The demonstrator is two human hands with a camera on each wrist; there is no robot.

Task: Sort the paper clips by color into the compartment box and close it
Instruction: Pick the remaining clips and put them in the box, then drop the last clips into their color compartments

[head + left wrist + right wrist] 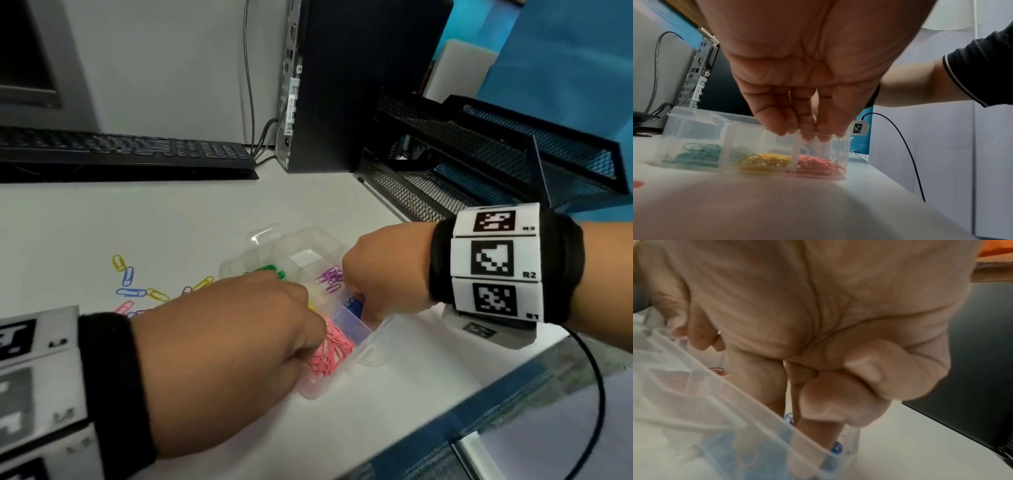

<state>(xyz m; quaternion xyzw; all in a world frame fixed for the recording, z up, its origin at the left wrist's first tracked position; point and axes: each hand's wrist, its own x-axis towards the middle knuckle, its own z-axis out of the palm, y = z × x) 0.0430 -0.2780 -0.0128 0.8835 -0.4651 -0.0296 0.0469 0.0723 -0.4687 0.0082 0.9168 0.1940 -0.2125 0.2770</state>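
Observation:
A clear compartment box point(239, 267) stands open on the white table. It holds green clips point(269, 269), purple clips point(330, 275), blue clips point(354, 303), pink clips point(330, 353) and, in the left wrist view, yellow clips point(766, 160). My left hand point(812, 136) hangs over the pink compartment, its straight fingers dipping past the rim with no clip showing between them. My right hand point(807, 410) reaches two fingers down into the blue compartment while the other two curl into the palm. The box wall point(735, 394) hides those fingertips among the blue clips point(836, 447).
Loose yellow, blue and pink clips point(137, 291) lie on the table left of the box. A keyboard point(120, 150), a computer tower point(342, 85) and black mesh trays point(479, 164) stand behind. The table's front edge runs close on the right.

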